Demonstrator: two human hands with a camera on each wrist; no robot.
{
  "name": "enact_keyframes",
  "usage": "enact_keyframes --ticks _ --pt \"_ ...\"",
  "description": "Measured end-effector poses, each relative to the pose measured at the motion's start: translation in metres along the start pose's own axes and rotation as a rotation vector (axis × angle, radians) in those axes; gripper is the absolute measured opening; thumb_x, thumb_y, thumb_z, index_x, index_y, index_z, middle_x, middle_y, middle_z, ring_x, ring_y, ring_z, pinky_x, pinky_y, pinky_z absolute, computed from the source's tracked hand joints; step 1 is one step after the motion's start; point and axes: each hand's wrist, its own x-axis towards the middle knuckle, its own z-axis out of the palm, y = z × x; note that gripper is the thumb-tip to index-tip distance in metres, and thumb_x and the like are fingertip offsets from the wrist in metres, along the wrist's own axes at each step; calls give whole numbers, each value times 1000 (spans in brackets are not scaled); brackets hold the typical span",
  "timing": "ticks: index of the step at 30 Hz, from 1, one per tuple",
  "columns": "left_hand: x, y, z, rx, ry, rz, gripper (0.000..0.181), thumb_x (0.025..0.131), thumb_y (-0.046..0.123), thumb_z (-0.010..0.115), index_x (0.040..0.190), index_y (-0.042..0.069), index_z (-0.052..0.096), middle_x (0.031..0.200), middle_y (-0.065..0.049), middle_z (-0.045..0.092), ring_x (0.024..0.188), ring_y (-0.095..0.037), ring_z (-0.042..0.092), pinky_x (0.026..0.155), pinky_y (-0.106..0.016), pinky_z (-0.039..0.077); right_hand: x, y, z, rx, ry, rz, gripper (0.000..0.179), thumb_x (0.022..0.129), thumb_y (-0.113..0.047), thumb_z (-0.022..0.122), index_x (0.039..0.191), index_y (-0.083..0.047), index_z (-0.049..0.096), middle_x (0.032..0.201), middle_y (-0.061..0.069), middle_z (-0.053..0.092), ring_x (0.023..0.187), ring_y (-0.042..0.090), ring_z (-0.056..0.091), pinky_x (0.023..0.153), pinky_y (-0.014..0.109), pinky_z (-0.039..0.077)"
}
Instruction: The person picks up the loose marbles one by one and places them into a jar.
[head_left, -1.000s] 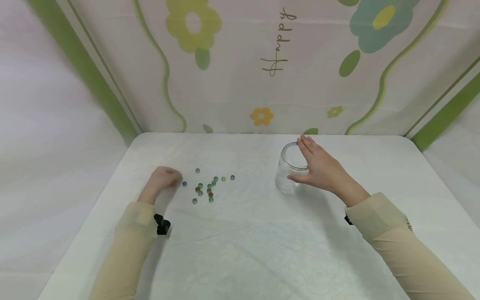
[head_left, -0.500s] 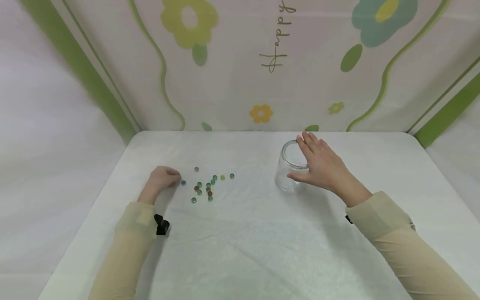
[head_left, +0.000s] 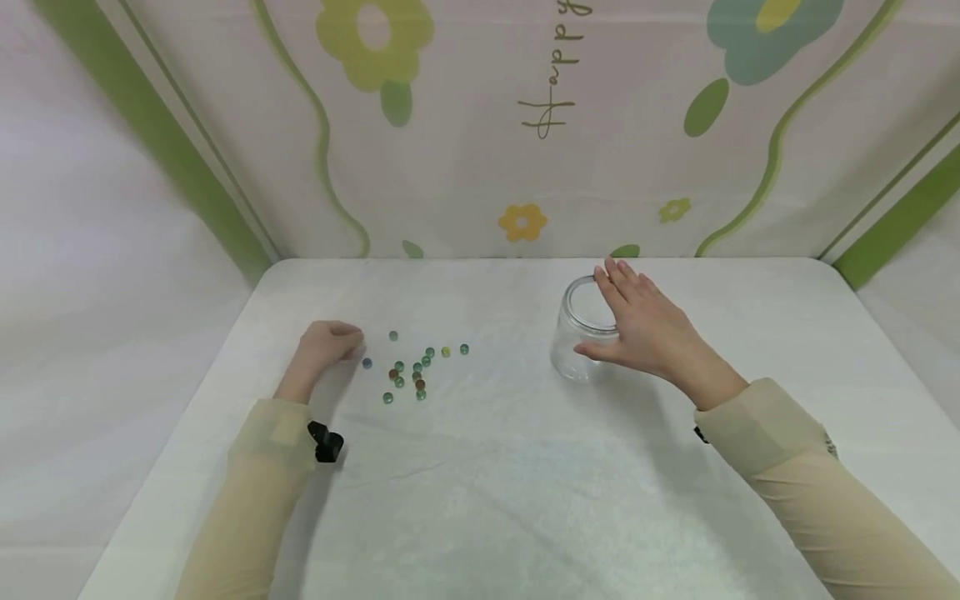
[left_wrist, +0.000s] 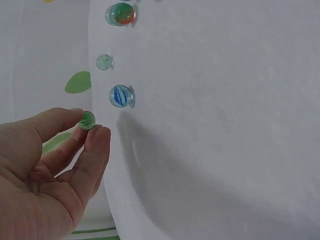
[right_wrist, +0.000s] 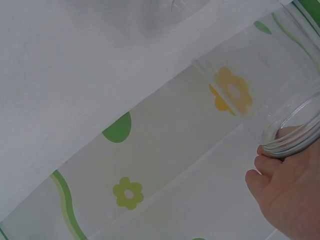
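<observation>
Left hand (head_left: 322, 343) pinches a green marble (left_wrist: 87, 120).
Right hand (head_left: 649, 327), fingers straight, touches a glass jar (head_left: 580, 328); loose marbles (head_left: 417, 367) lie at its nine o'clock.

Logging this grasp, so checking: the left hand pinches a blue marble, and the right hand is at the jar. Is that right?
Not quite: the marble that the left hand pinches is green, as the left wrist view shows. The right hand is at the jar, as you say.
</observation>
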Motion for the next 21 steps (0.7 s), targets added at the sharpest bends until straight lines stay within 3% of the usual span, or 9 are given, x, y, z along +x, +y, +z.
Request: enact_keyframes --ticks 13,21 --pt "-6 33 8 -319 -98 37 52 100 29 49 142 0 41 146 -19 44 130 -31 50 110 -35 43 0 0 0 21 -17 4 102 84 -53 64 152 3 12 159 23 9 148 37 8 122 53 12" --pt "-13 59 17 -454 -142 107 50 100 24 50 142 -1 41 148 -17 42 132 -29 47 102 -22 48 0 0 -1 23 -15 2 102 84 -52 65 151 3 12 159 24 9 148 38 8 122 53 12"
